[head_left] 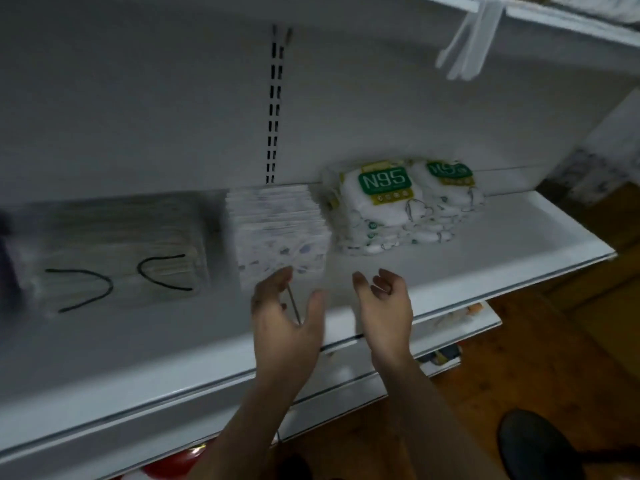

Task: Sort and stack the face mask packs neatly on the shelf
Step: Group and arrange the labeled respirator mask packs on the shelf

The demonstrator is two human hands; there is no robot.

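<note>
Your left hand (pixel 284 317) and right hand (pixel 386 306) are empty, fingers (pixel 273 284) loose. I'd cup the patterned stack (pixel 280 230) at 12 o'clock from both sides and square it up gently.

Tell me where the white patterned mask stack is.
In the head view, the white patterned mask stack sits on the shelf between the black-looped packs at left and the N95 packs at right.

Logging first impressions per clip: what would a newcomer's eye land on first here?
The green N95 packs, stacked at the back of the shelf right of centre, stand out most. The left hand and right hand reach, open, toward the white stack at centre.
</note>
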